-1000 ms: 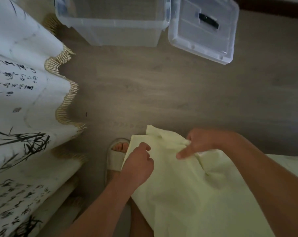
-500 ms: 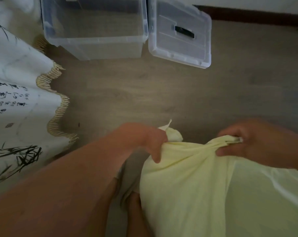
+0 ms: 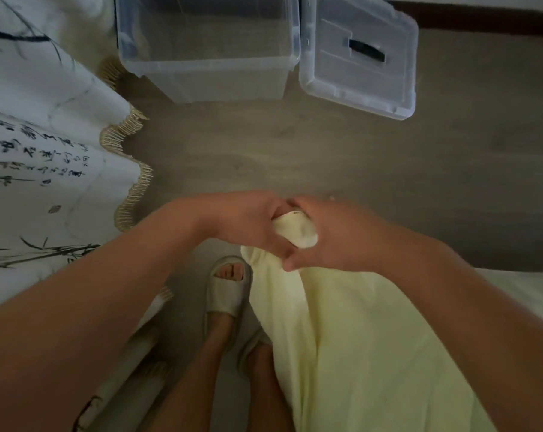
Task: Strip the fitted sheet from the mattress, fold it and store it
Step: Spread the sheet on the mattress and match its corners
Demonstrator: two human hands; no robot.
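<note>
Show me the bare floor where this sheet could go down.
Widest bare floor: between the clear bin, its lid and the left hand and right hand. More floor right of the lid. Crowded: by the slipper, squeezed between fringed cloth and sheet.

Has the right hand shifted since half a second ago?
Yes, leftward. The right hand was beyond the right edge of the clear plastic lid; now it is below the lid's left half, meeting the left hand on the pale yellow sheet.
</note>
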